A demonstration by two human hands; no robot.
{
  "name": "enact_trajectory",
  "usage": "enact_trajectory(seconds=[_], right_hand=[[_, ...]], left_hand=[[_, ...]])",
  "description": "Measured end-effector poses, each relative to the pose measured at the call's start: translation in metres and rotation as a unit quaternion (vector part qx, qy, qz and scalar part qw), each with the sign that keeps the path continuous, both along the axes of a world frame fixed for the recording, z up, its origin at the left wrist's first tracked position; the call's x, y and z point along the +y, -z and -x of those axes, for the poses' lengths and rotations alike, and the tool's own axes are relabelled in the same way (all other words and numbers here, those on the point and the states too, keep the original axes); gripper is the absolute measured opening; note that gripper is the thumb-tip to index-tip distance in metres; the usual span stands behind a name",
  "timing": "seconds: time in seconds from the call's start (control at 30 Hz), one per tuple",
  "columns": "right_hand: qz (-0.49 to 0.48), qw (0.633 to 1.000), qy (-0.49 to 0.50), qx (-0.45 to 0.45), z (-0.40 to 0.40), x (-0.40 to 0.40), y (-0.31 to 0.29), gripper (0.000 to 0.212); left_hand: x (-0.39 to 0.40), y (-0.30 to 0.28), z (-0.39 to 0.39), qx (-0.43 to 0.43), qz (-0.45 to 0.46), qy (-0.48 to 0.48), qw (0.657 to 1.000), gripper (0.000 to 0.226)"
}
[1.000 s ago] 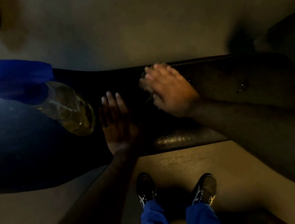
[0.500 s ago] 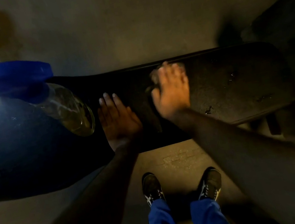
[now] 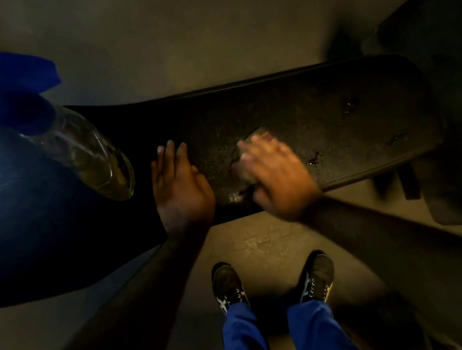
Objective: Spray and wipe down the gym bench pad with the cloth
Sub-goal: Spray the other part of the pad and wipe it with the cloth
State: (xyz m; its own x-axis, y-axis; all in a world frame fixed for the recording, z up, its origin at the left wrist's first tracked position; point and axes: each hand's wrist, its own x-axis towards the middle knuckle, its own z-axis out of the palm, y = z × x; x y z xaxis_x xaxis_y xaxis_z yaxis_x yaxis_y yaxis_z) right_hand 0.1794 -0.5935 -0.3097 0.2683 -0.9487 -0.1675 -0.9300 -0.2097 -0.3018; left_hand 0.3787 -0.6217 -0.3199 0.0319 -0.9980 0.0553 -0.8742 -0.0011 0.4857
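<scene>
1. A dim view looks straight down from the person's head at a dark gym bench pad point(image 3: 336, 113) that runs across the middle of the scene from left to right.
2. The left hand point(image 3: 180, 190) lies flat on the pad, palm down and fingers straight and close together, pointing away from the person. It holds nothing.
3. The right hand point(image 3: 277, 172) is just to the right of the left hand, the two a little apart. It is blurred by motion and presses palm down on a small, pale cloth point(image 3: 258, 134).
4. Only an edge of the cloth shows beyond the fingertips and at the thumb side; the rest is hidden under the hand. Whether the fingers curl around it or only press on it cannot be told.
5. The pad's surface looks wet and speckled around the hands, with a few darker spots towards its right end.
6. A clear spray bottle point(image 3: 90, 156) with a blue top stands close to the camera on the left part of the bench, just left of the left hand, with yellowish liquid in its base.
7. Below the bench, two dark shoes point(image 3: 228, 286) and blue trouser legs point(image 3: 245, 348) stand on a dull floor point(image 3: 197, 26).
</scene>
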Motion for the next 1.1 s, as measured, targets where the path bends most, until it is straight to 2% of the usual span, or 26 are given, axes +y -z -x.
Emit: enact_trajectory(seconds=[0.03,0.1,0.13,0.17,0.2,0.27,0.3,0.33,0.37,0.43,0.47,0.5,0.57,0.63,0.67,0.7,0.73,0.8,0.83,0.87,0.93,0.97,1.0,1.03,1.07,1.1], right_hand=[[0.011,0.997,0.08,-0.003,0.012,-0.012,0.003,0.066],[0.02,0.968,0.25,-0.01,0.0,-0.016,0.002,0.063],[0.022,0.963,0.268,-0.012,-0.02,-0.004,0.003,0.062],[0.026,0.975,0.22,-0.02,-0.041,0.013,0.003,0.061],[0.022,0.991,0.131,-0.03,-0.053,0.033,0.004,0.058],[0.014,0.999,-0.037,-0.033,-0.035,0.049,0.007,0.053],[0.031,0.998,-0.058,-0.022,-0.015,0.041,0.008,0.051],[0.046,0.998,-0.028,-0.01,0.004,0.028,0.012,0.049],[0.071,0.996,0.053,-0.003,0.018,0.014,0.015,0.047],[0.101,0.962,0.253,-0.001,0.015,0.012,0.014,0.047],[0.095,0.949,0.301,-0.006,-0.001,0.023,0.016,0.048],[0.092,0.955,0.282,-0.022,-0.018,0.036,0.015,0.048],[0.034,0.989,0.139,-0.046,-0.024,0.057,0.012,0.044],[0.034,0.999,0.011,-0.035,0.014,0.049,0.012,0.042],[0.039,0.999,0.011,-0.028,0.035,0.036,0.011,0.044],[0.055,0.996,0.065,-0.017,0.052,0.019,0.015,0.048],[0.065,0.984,0.167,-0.014,0.059,0.003,0.016,0.051],[0.086,0.928,0.364,0.015,0.035,-0.01,0.017,0.053],[0.089,0.927,0.365,0.005,0.016,-0.01,0.016,0.053],[0.06,0.951,0.303,-0.017,0.003,-0.006,0.012,0.052],[-0.007,0.995,0.092,-0.048,0.013,0.002,0.002,0.048],[-0.008,0.999,0.012,-0.04,0.034,-0.004,0.0,0.047],[0.0,1.0,-0.008,-0.025,0.055,-0.017,0.0,0.048],[0.013,0.999,0.047,-0.007,0.073,-0.035,0.005,0.05],[0.024,0.986,0.166,0.003,0.086,-0.058,0.009,0.054],[0.029,0.956,0.291,0.018,0.084,-0.077,0.009,0.059]], left_hand=[[0.001,0.0,0.001,-0.002,-0.005,0.004,1.0,0.049],[0.002,-0.001,0.003,-0.011,-0.024,0.014,1.0,0.049],[0.002,-0.003,0.006,-0.014,-0.033,0.021,0.999,0.049],[0.001,-0.006,0.01,-0.015,-0.04,0.025,0.999,0.049],[0.001,-0.008,0.013,-0.013,-0.044,0.024,0.999,0.049],[-0.003,-0.009,0.016,-0.008,-0.048,0.025,0.999,0.049],[-0.006,-0.008,0.018,-0.003,-0.043,0.034,0.998,0.048],[-0.009,-0.007,0.019,0.001,-0.035,0.045,0.998,0.048],[-0.012,-0.006,0.021,0.006,-0.025,0.053,0.998,0.047],[-0.015,-0.004,0.024,0.008,-0.015,0.065,0.998,0.046],[-0.018,-0.006,0.029,0.013,-0.012,0.068,0.998,0.045],[-0.022,-0.01,0.035,0.017,-0.009,0.068,0.998,0.044],[-0.029,-0.011,0.046,0.021,-0.008,0.068,0.997,0.044],[-0.034,-0.006,0.055,0.016,-0.01,0.087,0.996,0.045],[-0.035,-0.002,0.059,-0.004,-0.006,0.102,0.995,0.046],[-0.034,0.003,0.061,-0.035,0.001,0.111,0.993,0.048],[-0.032,0.009,0.062,-0.065,0.007,0.113,0.991,0.049],[-0.028,0.014,0.064,-0.097,0.011,0.11,0.989,0.051],[-0.027,0.013,0.066,-0.107,0.015,0.109,0.988,0.052],[-0.028,0.011,0.067,-0.116,0.015,0.107,0.987,0.053],[-0.03,0.01,0.07,-0.128,0.005,0.109,0.986,0.054],[-0.03,0.011,0.069,-0.133,0.004,0.11,0.985,0.054],[-0.029,0.012,0.068,-0.137,0.001,0.112,0.984,0.054],[-0.029,0.013,0.067,-0.138,-0.003,0.115,0.984,0.054],[-0.03,0.015,0.066,-0.134,-0.006,0.118,0.984,0.054],[-0.03,0.017,0.065,-0.13,-0.006,0.121,0.984,0.053]])
